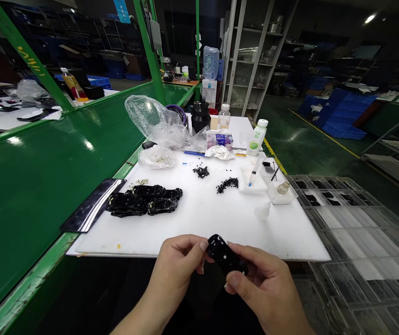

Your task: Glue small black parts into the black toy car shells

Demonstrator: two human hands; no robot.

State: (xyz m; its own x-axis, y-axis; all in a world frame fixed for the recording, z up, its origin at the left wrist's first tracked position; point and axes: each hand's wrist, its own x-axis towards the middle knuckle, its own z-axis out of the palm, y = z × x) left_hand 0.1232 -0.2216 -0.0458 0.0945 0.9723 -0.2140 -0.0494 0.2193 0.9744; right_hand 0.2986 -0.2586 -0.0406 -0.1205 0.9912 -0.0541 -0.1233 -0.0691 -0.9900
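A black model car part (224, 255), dotted with small white spots, is held tilted just past the front edge of the white work board. My right hand (262, 279) grips its lower right end between thumb and fingers. At the upper left end, the thumb and forefinger of my left hand (181, 260) are closed on its edge. The part's underside is hidden. Farther off on the left lies a pile of black model cars (143, 200). Two heaps of tiny black pieces, a middle heap (201, 172) and a right heap (227, 184), lie on the board.
On the right, a syringe (254, 173) rests on a white block beside a clear tray (283, 194). A white-green bottle (257, 138), plastic bags (157, 158) and a black flask (200, 116) stand toward the back. Compartmented trays (339, 218) flank the board's right side.
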